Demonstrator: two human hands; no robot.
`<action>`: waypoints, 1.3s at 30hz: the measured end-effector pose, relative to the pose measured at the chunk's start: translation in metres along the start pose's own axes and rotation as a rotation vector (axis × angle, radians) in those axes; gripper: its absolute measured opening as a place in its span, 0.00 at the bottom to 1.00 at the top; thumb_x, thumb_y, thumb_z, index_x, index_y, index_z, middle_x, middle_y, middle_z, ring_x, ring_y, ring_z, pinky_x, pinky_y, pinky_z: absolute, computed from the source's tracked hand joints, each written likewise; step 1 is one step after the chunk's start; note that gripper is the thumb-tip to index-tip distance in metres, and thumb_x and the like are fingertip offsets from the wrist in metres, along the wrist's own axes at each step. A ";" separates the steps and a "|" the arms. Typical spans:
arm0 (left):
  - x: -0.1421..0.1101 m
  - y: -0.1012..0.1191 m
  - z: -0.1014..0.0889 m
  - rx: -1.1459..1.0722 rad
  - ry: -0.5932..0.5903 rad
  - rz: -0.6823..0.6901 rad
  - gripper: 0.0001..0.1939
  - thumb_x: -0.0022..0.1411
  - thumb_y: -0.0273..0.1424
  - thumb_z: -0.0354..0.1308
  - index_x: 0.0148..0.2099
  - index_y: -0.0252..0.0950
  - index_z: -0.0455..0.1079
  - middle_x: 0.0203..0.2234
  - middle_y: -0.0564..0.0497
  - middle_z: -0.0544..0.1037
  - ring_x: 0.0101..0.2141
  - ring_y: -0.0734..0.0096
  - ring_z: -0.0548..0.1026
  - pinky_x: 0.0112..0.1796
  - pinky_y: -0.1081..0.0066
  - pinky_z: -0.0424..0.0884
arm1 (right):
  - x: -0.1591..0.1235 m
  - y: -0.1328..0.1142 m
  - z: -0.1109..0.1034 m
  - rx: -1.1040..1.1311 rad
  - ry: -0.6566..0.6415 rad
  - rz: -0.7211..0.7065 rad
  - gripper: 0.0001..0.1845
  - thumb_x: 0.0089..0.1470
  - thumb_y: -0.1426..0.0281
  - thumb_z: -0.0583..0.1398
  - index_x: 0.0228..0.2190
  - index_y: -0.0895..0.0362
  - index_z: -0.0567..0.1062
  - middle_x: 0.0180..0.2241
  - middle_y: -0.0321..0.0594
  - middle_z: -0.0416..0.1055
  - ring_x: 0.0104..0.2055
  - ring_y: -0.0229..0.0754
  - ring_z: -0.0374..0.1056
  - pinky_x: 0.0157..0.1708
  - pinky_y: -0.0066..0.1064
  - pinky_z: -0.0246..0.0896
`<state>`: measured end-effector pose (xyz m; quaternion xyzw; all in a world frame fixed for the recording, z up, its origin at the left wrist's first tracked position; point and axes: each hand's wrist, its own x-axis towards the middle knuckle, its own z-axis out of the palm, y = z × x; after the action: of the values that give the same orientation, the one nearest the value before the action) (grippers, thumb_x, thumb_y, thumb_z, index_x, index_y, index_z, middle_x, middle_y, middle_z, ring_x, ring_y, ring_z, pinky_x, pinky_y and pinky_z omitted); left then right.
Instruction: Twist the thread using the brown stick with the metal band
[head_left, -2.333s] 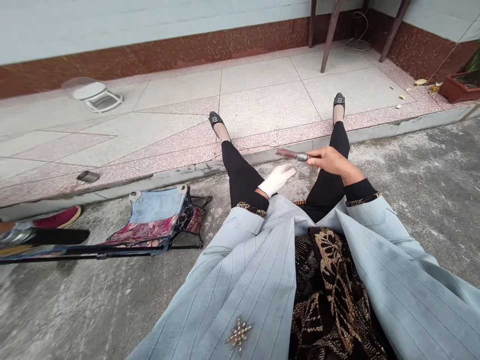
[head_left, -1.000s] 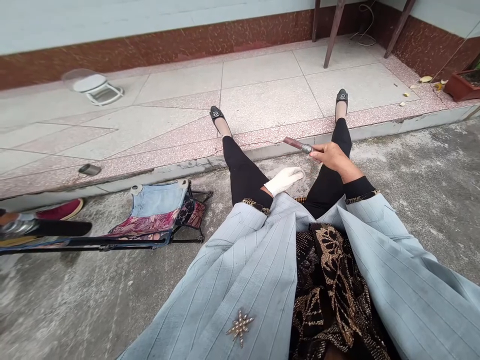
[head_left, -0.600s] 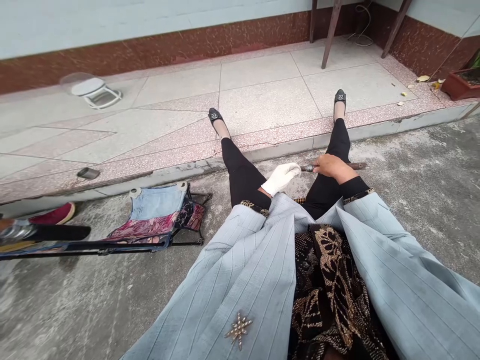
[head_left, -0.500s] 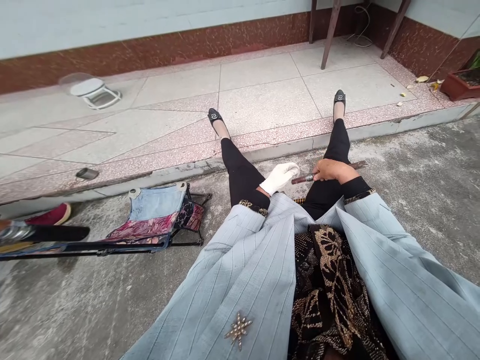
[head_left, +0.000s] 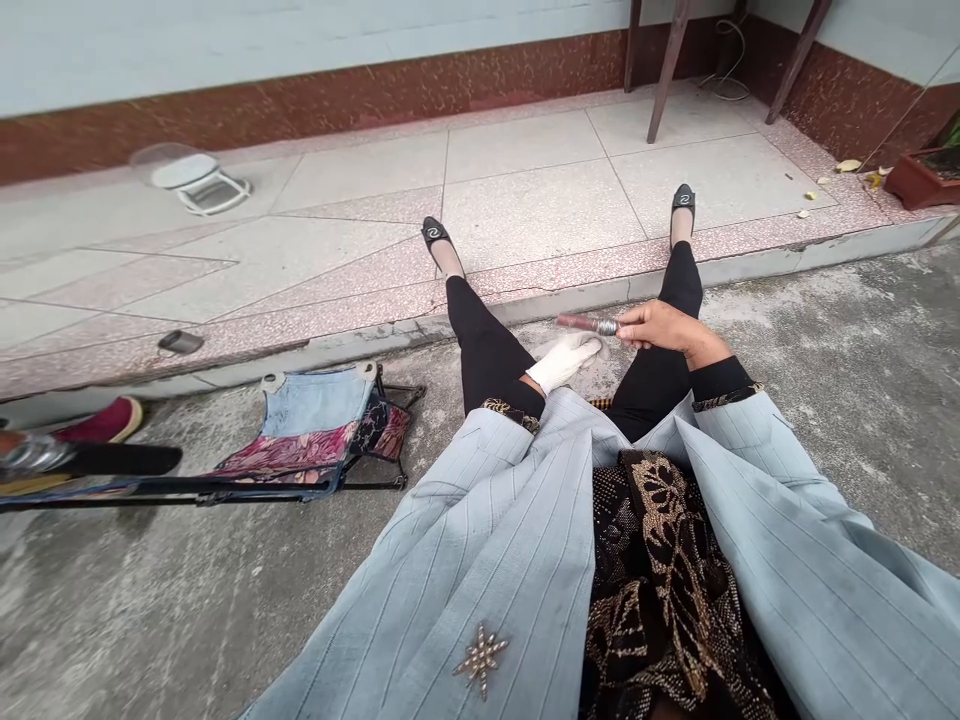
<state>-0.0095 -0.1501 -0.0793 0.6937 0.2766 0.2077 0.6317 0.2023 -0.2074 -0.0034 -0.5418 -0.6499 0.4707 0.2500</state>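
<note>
My right hand (head_left: 664,330) is closed around a reddish-brown stick (head_left: 577,321) with silver wire wound round it. The stick points left, and its blade-like or plain end is slightly blurred. Just below it, my left hand (head_left: 564,362), in a white glove, has its fingers curled in. A greyish rounded patch shows at the fingertips, but I cannot make out whether it is a held thing or part of the glove. The stick's end hangs above the gloved hand, apart from it. Both hands are between my knees.
On the left stands a low folding chair (head_left: 315,405) with denim and floral cloth. Near it are another person's red shoe (head_left: 105,420) and a dark tin-like object (head_left: 180,342) on the raised step. A white stool (head_left: 202,182) and a planter (head_left: 926,178) stand farther off.
Half a second ago the stick stuck out on both sides of my right hand, its left end low by the glove. Now it is raised and points left above the glove.
</note>
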 end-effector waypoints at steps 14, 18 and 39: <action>-0.006 0.001 0.002 0.132 -0.142 0.029 0.19 0.65 0.44 0.53 0.35 0.31 0.72 0.21 0.55 0.67 0.20 0.79 0.58 0.25 0.74 0.54 | 0.007 0.011 0.003 -0.742 0.269 0.380 0.18 0.60 0.61 0.57 0.43 0.56 0.82 0.45 0.50 0.78 0.48 0.51 0.71 0.41 0.33 0.59; -0.005 0.000 -0.001 0.268 -0.049 0.040 0.18 0.66 0.41 0.51 0.36 0.32 0.72 0.22 0.55 0.68 0.22 0.78 0.60 0.26 0.74 0.57 | 0.009 -0.002 0.005 -0.811 -0.013 0.483 0.16 0.60 0.65 0.59 0.44 0.58 0.81 0.47 0.53 0.77 0.49 0.52 0.72 0.41 0.34 0.61; 0.000 -0.004 -0.004 -0.120 -0.143 0.044 0.25 0.63 0.53 0.56 0.35 0.32 0.69 0.17 0.58 0.61 0.19 0.80 0.56 0.23 0.75 0.55 | 0.007 -0.005 0.005 0.167 0.318 0.036 0.12 0.53 0.62 0.60 0.28 0.60 0.74 0.21 0.32 0.64 0.22 0.32 0.57 0.22 0.25 0.52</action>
<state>-0.0130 -0.1469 -0.0826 0.6737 0.2026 0.1876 0.6855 0.1942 -0.2024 -0.0024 -0.5981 -0.5511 0.4359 0.3853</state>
